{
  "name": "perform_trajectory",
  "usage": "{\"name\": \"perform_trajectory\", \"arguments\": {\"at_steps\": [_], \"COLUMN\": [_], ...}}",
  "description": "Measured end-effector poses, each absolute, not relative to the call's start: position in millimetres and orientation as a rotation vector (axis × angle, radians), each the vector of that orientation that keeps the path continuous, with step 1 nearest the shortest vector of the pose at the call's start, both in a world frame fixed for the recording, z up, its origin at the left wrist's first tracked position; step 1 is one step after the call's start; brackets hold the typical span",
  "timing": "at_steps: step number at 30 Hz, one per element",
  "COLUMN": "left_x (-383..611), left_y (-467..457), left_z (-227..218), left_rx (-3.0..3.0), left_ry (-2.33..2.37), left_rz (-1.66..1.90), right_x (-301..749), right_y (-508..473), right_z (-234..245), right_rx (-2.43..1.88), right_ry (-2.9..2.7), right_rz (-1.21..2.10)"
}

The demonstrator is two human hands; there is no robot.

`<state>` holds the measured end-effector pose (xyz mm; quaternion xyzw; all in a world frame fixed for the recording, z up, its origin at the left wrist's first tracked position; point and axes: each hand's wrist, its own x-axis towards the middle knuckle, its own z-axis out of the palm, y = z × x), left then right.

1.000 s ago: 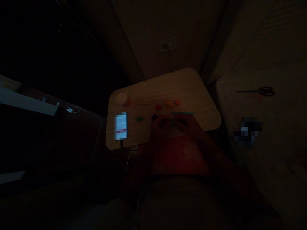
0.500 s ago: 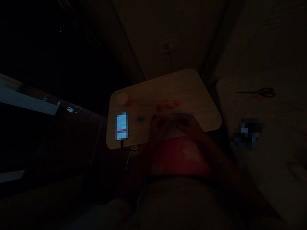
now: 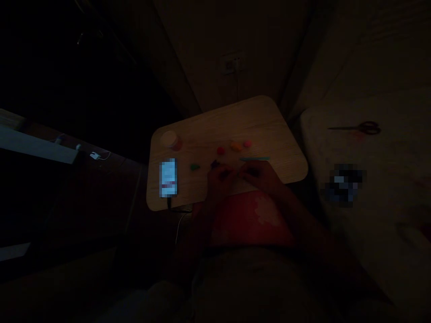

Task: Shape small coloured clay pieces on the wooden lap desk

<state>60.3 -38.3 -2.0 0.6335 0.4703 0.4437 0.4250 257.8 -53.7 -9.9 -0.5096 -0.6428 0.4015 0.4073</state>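
The scene is very dark. My left hand point(image 3: 219, 178) and my right hand point(image 3: 260, 174) meet at the front of a small wooden table point(image 3: 208, 121), fingertips curled in and almost touching. Whatever they pinch is hidden by the fingers and the dark. A small dark piece point(image 3: 214, 163) lies just beyond my left fingers. Farther left is a green lump point(image 3: 194, 167). Behind the hands lie a red ball point(image 3: 220, 151), an orange lump point(image 3: 236, 146) and a pink ball point(image 3: 248, 144). A thin teal stick point(image 3: 255, 158) rests just past my right hand.
A lidded tub point(image 3: 172, 140) stands at the table's left, behind a lit phone point(image 3: 168, 178) with a cable. Scissors point(image 3: 357, 128) and a blurred dark object point(image 3: 345, 184) lie on the pale surface at right. A wall socket point(image 3: 232, 63) holds a plug.
A small green piece that showed between my fingertips is now out of sight. Both hands stay close together at nearly the same place. The view has shifted slightly.
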Motion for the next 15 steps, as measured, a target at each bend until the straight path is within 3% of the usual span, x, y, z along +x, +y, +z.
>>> {"name": "perform_trajectory", "arguments": {"at_steps": [15], "left_x": [61.5], "left_y": [-38.3], "left_z": [0.3], "left_rx": [1.636], "left_ry": [1.130], "left_rz": [1.112], "right_x": [258.3], "right_y": [-53.8], "right_z": [-10.0], "right_rx": [-1.155], "right_ry": [-1.608], "right_rz": [0.961]}}
